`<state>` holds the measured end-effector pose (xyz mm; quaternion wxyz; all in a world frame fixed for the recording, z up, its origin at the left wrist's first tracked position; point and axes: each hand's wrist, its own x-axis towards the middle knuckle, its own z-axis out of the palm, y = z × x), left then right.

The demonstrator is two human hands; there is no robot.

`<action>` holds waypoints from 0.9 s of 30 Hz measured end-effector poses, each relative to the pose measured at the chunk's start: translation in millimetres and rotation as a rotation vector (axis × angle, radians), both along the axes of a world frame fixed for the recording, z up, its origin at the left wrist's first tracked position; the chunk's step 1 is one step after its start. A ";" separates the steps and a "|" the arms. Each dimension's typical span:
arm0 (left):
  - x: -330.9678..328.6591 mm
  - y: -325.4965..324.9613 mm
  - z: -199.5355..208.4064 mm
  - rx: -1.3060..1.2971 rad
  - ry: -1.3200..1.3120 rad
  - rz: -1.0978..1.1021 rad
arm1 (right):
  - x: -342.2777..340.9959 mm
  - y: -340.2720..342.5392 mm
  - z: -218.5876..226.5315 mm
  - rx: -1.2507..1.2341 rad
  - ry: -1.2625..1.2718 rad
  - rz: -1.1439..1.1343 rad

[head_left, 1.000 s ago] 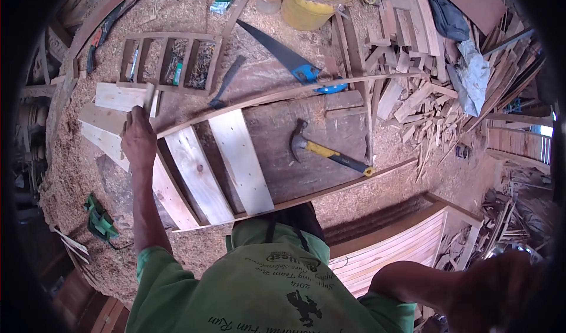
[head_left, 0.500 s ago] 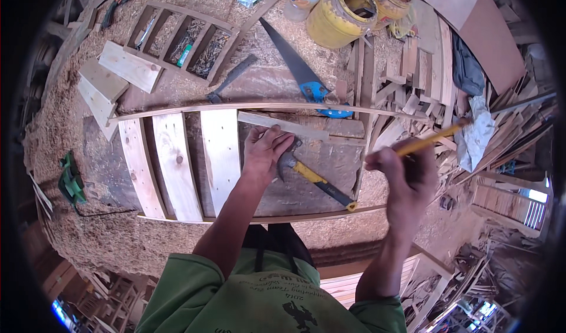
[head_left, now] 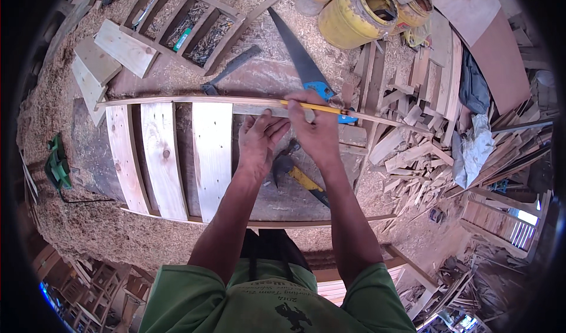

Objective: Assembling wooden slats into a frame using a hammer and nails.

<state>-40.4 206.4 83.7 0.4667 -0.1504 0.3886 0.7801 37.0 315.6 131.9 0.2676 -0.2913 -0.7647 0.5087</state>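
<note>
A yellow pencil (head_left: 321, 107) is gripped in my right hand (head_left: 316, 134), its left end over the far wooden rail (head_left: 206, 99). Just left of it, my left hand (head_left: 258, 141) is closed with bent fingers on the lower edge of a thin wooden strip (head_left: 240, 109). That strip lies along the near side of the rail, beside the rightmost of several pale slats (head_left: 212, 156). The slats bridge the far rail and a near rail (head_left: 312, 223). A claw hammer (head_left: 303, 180) with a yellow and black handle lies between my forearms, touched by neither hand.
Beyond the far rail lie a blue-handled handsaw (head_left: 298, 53), a dark metal bar (head_left: 233, 69) and a divided wooden tray (head_left: 183, 29). Yellow containers (head_left: 354, 20) stand at the back. Offcuts (head_left: 413, 156) are heaped right; a green tool (head_left: 57, 163) lies left.
My right hand has swung left and inward, bringing the pencil from the right side to the far rail. My left hand stays at the strip. The view has shifted slightly.
</note>
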 end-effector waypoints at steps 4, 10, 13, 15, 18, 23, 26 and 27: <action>-1.1 -5.0 0.1 0.039 0.051 0.017 | -18.6 -4.0 -11.1 -0.009 -0.047 0.100; -6.6 -12.6 -4.3 0.106 -0.017 -0.044 | -14.1 -2.5 -26.8 0.056 -0.058 0.119; -7.8 -12.4 0.8 0.130 -0.034 0.016 | -13.4 -7.5 -14.4 -0.434 0.032 0.101; -6.4 -9.3 4.8 0.069 -0.047 0.020 | -13.6 0.5 -23.4 -0.282 0.034 0.122; -6.6 -8.8 -3.0 0.028 -0.022 -0.004 | -10.2 0.8 -20.7 -0.288 0.074 0.108; -8.8 -19.9 -12.5 -0.016 0.029 -0.051 | 6.6 10.1 -33.2 0.481 -0.114 0.154; -6.5 -22.5 -6.4 -0.027 0.048 -0.070 | 18.5 3.9 -29.3 0.654 -0.144 0.170; -5.2 -23.2 -2.6 -0.054 0.057 -0.068 | 21.2 3.1 -30.2 0.721 -0.177 0.178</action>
